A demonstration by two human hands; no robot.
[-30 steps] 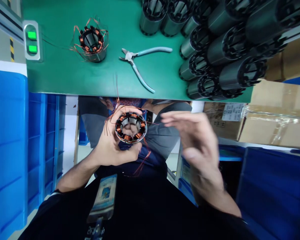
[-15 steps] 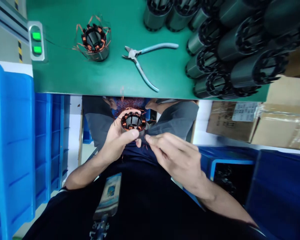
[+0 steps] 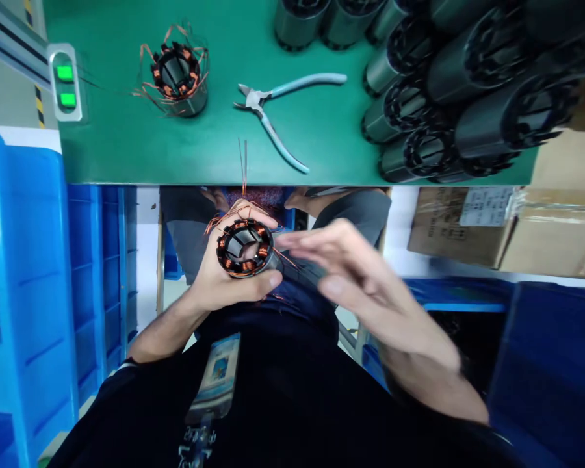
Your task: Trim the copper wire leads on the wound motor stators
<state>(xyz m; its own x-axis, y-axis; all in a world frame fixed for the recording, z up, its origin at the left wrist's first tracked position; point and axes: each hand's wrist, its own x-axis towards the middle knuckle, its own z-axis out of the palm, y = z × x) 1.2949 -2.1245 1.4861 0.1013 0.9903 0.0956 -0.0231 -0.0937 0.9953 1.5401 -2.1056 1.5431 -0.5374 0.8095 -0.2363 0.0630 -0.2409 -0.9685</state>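
Observation:
A motor stator (image 3: 246, 268) with copper windings and loose wire ends is held in my left hand (image 3: 224, 276), whose fingers and thumb wrap round its outside. The ring's opening tilts up toward me, above my lap. My right hand (image 3: 355, 273) is at the stator's right side, thumb and fingers apart and slightly blurred, with nothing visible between them. Its fingertips are close to copper wires (image 3: 285, 258) sticking out there; whether they touch cannot be made out. Other wire ends (image 3: 244, 169) point up toward the table edge.
On the green table (image 3: 127, 149) lie open side cutters (image 3: 273, 110) and another wound stator (image 3: 180, 81). Several dark stator cores (image 3: 394, 110) crowd its right side. Blue bins (image 3: 34, 279) stand at left, cardboard boxes (image 3: 468, 221) and a blue crate (image 3: 546, 364) at right.
My right hand has opened from a pinch by the stator and moved slightly right. The stator in my left hand has turned and tilted; its wires now point up and right.

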